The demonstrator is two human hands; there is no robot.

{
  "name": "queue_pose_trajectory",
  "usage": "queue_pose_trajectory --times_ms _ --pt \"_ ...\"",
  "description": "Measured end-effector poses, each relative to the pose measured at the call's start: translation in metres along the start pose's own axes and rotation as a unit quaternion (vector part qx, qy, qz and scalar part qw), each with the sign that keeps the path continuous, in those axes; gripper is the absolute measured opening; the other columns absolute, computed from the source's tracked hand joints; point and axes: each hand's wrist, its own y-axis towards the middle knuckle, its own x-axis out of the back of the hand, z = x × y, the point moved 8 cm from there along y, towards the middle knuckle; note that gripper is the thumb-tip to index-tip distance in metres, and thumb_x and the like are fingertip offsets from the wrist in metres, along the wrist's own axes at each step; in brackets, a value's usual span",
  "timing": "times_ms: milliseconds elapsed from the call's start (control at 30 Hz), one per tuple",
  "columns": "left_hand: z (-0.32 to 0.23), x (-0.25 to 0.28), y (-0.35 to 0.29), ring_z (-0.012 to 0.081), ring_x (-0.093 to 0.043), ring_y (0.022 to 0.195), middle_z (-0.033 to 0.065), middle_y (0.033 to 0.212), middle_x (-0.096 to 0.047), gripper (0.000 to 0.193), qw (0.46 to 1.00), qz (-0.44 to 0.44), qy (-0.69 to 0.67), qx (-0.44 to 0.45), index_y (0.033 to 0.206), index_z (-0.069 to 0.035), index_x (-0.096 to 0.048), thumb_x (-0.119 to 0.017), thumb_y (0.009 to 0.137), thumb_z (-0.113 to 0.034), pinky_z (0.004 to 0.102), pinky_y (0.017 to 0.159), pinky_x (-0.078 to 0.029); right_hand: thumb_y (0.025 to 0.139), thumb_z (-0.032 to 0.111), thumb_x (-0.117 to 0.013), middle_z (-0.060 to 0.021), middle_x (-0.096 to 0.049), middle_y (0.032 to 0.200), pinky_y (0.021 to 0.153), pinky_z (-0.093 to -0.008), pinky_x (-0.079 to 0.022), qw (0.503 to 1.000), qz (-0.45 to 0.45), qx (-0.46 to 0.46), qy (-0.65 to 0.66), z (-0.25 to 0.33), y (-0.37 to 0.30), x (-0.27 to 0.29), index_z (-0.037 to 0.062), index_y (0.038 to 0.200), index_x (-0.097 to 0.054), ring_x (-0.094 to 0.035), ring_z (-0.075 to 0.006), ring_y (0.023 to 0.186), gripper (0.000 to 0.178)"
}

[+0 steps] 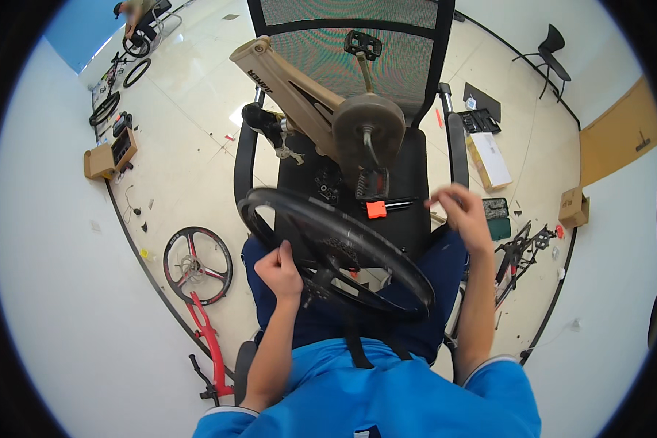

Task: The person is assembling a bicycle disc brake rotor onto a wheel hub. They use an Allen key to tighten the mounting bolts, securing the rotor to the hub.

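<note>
Fingers of the left hand [279, 274] are curled around the rim of a big, round black bike wheel [358, 238]. It is tipped, above the person's lap [445, 271] and the near edge of a flat black chair seat [412, 157]. The right hand [463, 214] is up past the seat's right edge, apart from the wheel, fingers bent; I cannot tell if the tips touch. A tan bike frame [299, 98] with a thick tube sits on the seat.
</note>
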Motion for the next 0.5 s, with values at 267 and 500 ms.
queue_pose_trajectory --times_ms 267,500 --pt "-0.061 -0.035 0.032 0.0044 -0.023 0.048 -0.0030 0.046 -0.028 0.050 0.996 -0.059 0.031 -0.057 0.051 -0.001 -0.031 -0.064 0.088 -0.006 0.0308 0.045 -0.016 0.078 0.001 -0.070 0.0035 -0.057 0.077 0.052 -0.0185 -0.032 0.984 -0.031 0.090 0.153 -0.030 -0.080 -0.012 -0.0043 0.102 -0.067 -0.041 -0.0004 0.056 0.025" --pt "-0.080 -0.069 0.047 0.0032 -0.025 0.049 -0.0045 0.048 -0.028 0.049 0.989 -0.072 -0.011 -0.128 0.051 0.000 -0.033 -0.062 0.090 -0.007 0.0299 0.046 -0.017 0.087 0.003 -0.071 0.0050 -0.057 0.071 0.057 -0.0184 -0.035 0.972 -0.210 0.100 0.026 -0.019 -0.053 0.016 -0.0046 0.093 -0.071 -0.047 -0.0016 0.064 0.009"
